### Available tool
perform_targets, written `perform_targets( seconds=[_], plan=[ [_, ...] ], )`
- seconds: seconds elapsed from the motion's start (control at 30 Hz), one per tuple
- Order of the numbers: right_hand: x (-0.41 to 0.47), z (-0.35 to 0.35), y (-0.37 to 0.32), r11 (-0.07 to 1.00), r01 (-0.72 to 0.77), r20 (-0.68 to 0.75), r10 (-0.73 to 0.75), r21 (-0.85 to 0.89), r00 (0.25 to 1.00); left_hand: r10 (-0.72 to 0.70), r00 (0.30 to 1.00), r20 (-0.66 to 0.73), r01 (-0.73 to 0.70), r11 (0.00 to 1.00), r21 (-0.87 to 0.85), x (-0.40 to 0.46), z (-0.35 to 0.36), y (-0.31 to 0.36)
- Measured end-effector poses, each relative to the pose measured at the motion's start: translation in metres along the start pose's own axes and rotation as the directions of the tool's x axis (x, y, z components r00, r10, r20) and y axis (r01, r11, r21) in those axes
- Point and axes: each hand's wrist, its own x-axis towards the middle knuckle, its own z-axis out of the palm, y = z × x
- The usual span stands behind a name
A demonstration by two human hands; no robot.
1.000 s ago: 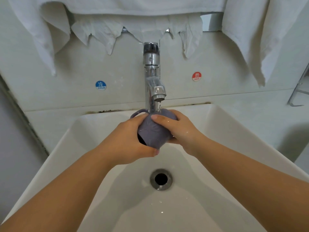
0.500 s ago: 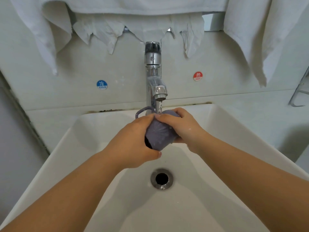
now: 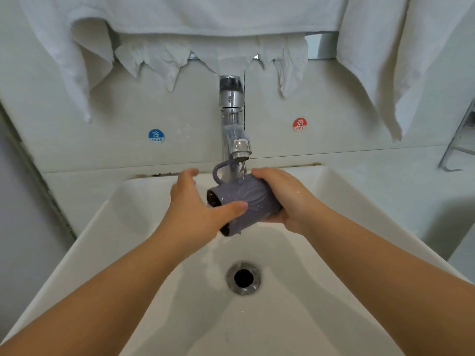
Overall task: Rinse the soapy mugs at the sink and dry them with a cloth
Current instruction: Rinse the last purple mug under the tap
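Note:
A grey-purple mug (image 3: 253,201) lies on its side under the chrome tap (image 3: 235,134), with its mouth toward the left and its handle pointing up. A thin stream of water falls from the spout onto the mug's side. My right hand (image 3: 285,201) grips the mug's base end, fingers curled over the top. My left hand (image 3: 195,209) is at the mug's mouth; its thumb lies along the mug's side and its fingers are spread, lifted off the mug.
The white sink basin (image 3: 144,219) holds a round drain (image 3: 243,278) below the mug. White cloths (image 3: 380,60) hang from a rail above the tap. COLD (image 3: 156,136) and HOT (image 3: 299,124) stickers mark the wall. A metal rack (image 3: 460,147) stands at the right edge.
My left hand has come off the mug's body and opened, so more of the mug shows. The mug now lies flatter, its mouth facing left.

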Motion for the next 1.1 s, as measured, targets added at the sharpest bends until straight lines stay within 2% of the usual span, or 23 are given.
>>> perform_targets(
  seconds=[0.07, 0.13, 0.17, 0.33, 0.47, 0.57, 0.67, 0.77, 0.87, 1.0, 1.1],
  plan=[
    [-0.001, 0.004, 0.003, 0.999, -0.045, 0.036, 0.045, 0.02, 0.998, -0.221, 0.961, 0.164, 0.247, 0.955, -0.166, 0.005, -0.004, -0.001],
    [-0.001, 0.007, 0.006, 0.998, -0.063, 0.076, 0.062, 0.019, 0.995, -0.275, 0.91, 0.311, 0.359, 0.897, -0.258, 0.006, -0.007, -0.005],
    [-0.002, 0.006, 0.007, 0.998, -0.068, 0.1, 0.066, 0.013, 0.993, -0.273, 0.901, 0.337, 0.379, 0.874, -0.305, 0.007, -0.008, -0.008],
    [-0.006, -0.004, 0.005, 0.994, -0.053, 0.226, 0.074, -0.099, 0.971, -0.262, 0.91, 0.321, 0.397, 0.772, -0.496, 0.009, -0.007, -0.016],
    [-0.007, -0.002, 0.008, 0.963, 0.02, 0.331, 0.072, -0.267, 0.941, -0.253, 0.919, 0.301, 0.374, 0.799, -0.47, 0.011, -0.002, -0.021],
    [-0.01, 0.004, 0.009, 0.919, 0.136, 0.291, -0.025, -0.37, 0.956, -0.271, 0.925, 0.265, 0.369, 0.807, -0.462, 0.013, 0.003, -0.021],
    [-0.012, 0.008, 0.015, 0.846, 0.304, 0.231, -0.221, -0.438, 0.947, -0.297, 0.923, 0.245, 0.382, 0.788, -0.482, 0.015, 0.006, -0.019],
    [-0.012, 0.011, 0.021, 0.759, 0.358, 0.185, -0.308, -0.543, 0.933, -0.319, 0.912, 0.257, 0.408, 0.767, -0.495, 0.015, 0.008, -0.019],
    [-0.007, 0.004, 0.017, 0.756, 0.342, 0.247, -0.242, -0.559, 0.938, -0.335, 0.905, 0.262, 0.423, 0.769, -0.479, 0.014, 0.005, -0.018],
    [0.0, -0.012, 0.007, 0.885, 0.191, 0.345, -0.037, -0.425, 0.938, -0.372, 0.887, 0.274, 0.461, 0.754, -0.467, 0.013, 0.006, -0.018],
    [-0.004, -0.005, 0.012, 0.855, 0.207, 0.295, -0.067, -0.475, 0.953, -0.364, 0.887, 0.286, 0.458, 0.776, -0.433, 0.013, 0.011, -0.019]
  ],
)
